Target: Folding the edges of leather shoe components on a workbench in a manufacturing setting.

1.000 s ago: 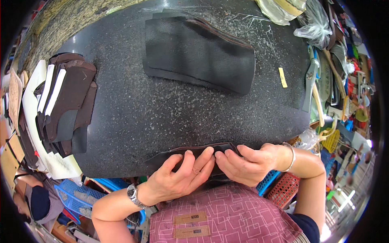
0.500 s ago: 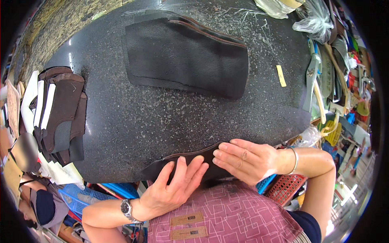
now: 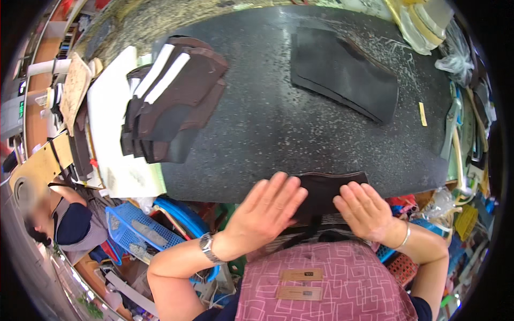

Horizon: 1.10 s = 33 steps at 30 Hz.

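Observation:
A dark brown leather piece (image 3: 324,188) lies at the near edge of the black speckled table (image 3: 278,128) and hangs over it. My left hand (image 3: 266,209), with a wristwatch, lies flat with fingers spread on the piece's left end. My right hand (image 3: 365,211), with a bracelet, presses flat on its right end. Neither hand grips anything.
A stack of dark sheets (image 3: 342,75) lies at the far right of the table. Brown cut pieces with white strips (image 3: 168,101) are piled at the left beside a white board (image 3: 110,128). A yellow strip (image 3: 422,114), a blue basket (image 3: 136,230) and another person (image 3: 59,222) are nearby.
The view has swung left, so the pile of cut pieces sits nearer the middle. Both hands have spread flat and moved apart along the leather piece at the table edge.

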Tool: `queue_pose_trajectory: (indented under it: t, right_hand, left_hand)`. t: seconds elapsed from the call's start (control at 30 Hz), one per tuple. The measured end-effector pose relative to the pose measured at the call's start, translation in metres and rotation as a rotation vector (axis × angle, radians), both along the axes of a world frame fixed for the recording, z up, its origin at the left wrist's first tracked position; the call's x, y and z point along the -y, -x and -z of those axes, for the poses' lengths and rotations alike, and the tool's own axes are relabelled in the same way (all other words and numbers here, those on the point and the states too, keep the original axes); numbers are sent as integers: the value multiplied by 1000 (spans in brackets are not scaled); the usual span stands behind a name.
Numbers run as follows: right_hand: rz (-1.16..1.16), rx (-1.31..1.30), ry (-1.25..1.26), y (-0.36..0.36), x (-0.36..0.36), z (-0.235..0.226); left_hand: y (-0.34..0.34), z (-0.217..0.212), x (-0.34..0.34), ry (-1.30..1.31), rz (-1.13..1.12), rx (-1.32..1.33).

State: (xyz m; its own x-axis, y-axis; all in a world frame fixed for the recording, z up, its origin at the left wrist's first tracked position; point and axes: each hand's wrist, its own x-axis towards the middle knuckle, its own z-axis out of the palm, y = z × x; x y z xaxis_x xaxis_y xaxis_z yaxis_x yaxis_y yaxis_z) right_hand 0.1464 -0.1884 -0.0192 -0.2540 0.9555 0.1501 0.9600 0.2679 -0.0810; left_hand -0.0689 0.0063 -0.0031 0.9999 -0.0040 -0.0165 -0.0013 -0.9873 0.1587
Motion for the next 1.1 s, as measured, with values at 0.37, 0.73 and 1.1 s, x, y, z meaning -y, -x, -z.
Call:
queue_pose_trajectory:
  t: [0.37,0.73,1.1]
  right_hand:
    - [319,85,-300,-72,-105,-33]
    - [210,-377,-150,-26,-86,-49]
    - [98,-679,-64,3,-63,-11]
  left_hand:
    - [-11,-25,-160,-671,-627,449]
    - [-37,3,-37,88,30,508]
    - [-27,-9,-26,430,-399,210]
